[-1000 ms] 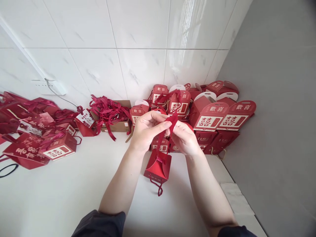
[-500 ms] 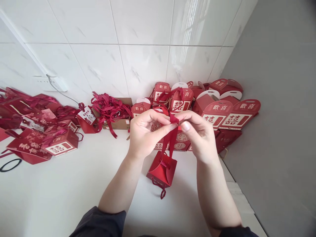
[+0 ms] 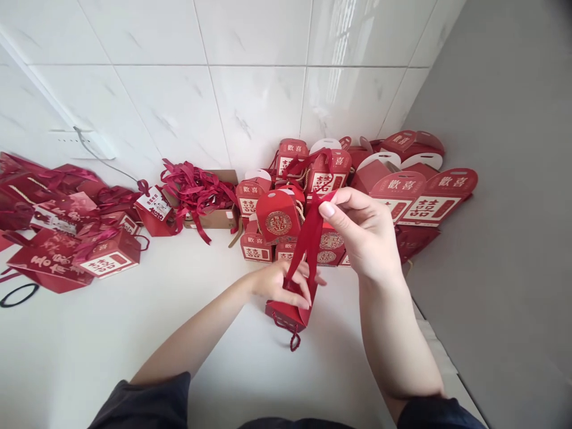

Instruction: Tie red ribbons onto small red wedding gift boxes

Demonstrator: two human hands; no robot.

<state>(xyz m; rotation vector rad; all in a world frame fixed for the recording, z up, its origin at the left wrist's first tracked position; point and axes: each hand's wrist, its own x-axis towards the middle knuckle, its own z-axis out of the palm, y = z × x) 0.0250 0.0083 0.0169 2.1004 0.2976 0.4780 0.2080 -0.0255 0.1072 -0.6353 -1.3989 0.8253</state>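
Note:
A small red gift box [image 3: 290, 316] stands on the white surface, a dark red cord loop hanging at its front. From its top a red ribbon [image 3: 308, 238] runs upward, its upper end pinched between the thumb and fingers of my right hand [image 3: 364, 229]. Lower down, my left hand [image 3: 281, 283] is at the top of the box beside the ribbon, its fingers apart and partly behind the ribbon strands. It covers much of the box top.
Many red boxes [image 3: 393, 190] are stacked along the tiled wall. A cardboard box [image 3: 214, 221] overflows with red ribbons. More decorated boxes [image 3: 107, 253] and a black ring [image 3: 20, 295] lie at the left. A grey panel [image 3: 500, 208] rises at the right.
My left hand has let go of the ribbon's upper end and moved down to the box top. The right hand still pinches the ribbon, slightly farther right. The view has shifted a little.

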